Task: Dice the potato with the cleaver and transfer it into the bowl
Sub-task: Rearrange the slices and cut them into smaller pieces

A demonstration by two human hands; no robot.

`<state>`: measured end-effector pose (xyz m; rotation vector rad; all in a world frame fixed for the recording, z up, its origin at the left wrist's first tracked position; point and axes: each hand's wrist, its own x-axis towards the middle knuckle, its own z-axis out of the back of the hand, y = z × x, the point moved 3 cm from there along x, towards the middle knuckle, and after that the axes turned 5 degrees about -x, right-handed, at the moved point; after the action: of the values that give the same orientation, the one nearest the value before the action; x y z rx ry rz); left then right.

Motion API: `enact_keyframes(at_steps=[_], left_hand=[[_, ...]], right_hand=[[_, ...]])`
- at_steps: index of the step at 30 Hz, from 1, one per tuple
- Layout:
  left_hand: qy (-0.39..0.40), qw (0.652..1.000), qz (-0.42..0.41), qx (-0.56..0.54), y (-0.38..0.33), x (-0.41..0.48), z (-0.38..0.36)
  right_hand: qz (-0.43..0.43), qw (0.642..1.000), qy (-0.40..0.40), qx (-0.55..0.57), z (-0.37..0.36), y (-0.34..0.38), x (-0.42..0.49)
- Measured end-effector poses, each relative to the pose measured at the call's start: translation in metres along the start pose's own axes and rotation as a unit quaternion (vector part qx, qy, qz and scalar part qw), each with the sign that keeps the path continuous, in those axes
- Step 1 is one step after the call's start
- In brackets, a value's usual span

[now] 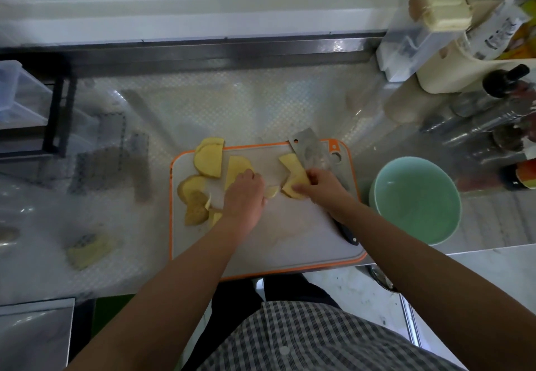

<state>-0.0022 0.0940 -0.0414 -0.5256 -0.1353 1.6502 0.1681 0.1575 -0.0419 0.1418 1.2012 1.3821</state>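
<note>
A white cutting board [290,243] with an orange rim carries several pale yellow potato slices [208,158]. My left hand [245,195] lies palm down, its fingers curled over one slice [236,166] in the board's middle. My right hand [323,186] pinches a small stack of slices [293,173] just left of the cleaver. The cleaver [309,148] lies flat on the board's right side, its dark handle [346,234] showing below my right wrist. An empty mint-green bowl [417,205] stands right of the board.
Bottles and jars [493,115] crowd the counter's far right, with a cream container [441,2] behind them. A black rack with clear bins [55,115] stands at the left. A yellowish scrap [87,250] lies on the metal counter left of the board.
</note>
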Motion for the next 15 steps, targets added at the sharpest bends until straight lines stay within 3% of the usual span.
enact_keyframes(at_steps=[5, 9, 12, 15], left_hand=[[0.028, 0.998, 0.022, 0.057, 0.004, 0.003, -0.001], [0.006, 0.998, 0.044, 0.053, 0.012, -0.004, 0.003], [-0.049, 0.987, -0.008, -0.151, 0.009, -0.008, 0.006], [0.041, 0.908, 0.058, -0.413, -0.005, -0.005, 0.006]], right_hand=[[0.002, 0.999, 0.019, -0.028, -0.002, -0.007, -0.001], [0.076, 0.970, 0.113, -0.202, -0.015, 0.001, -0.009], [0.103, 0.982, 0.040, -0.156, -0.013, 0.008, -0.009], [0.104, 0.991, 0.053, -0.064, -0.012, 0.016, -0.011]])
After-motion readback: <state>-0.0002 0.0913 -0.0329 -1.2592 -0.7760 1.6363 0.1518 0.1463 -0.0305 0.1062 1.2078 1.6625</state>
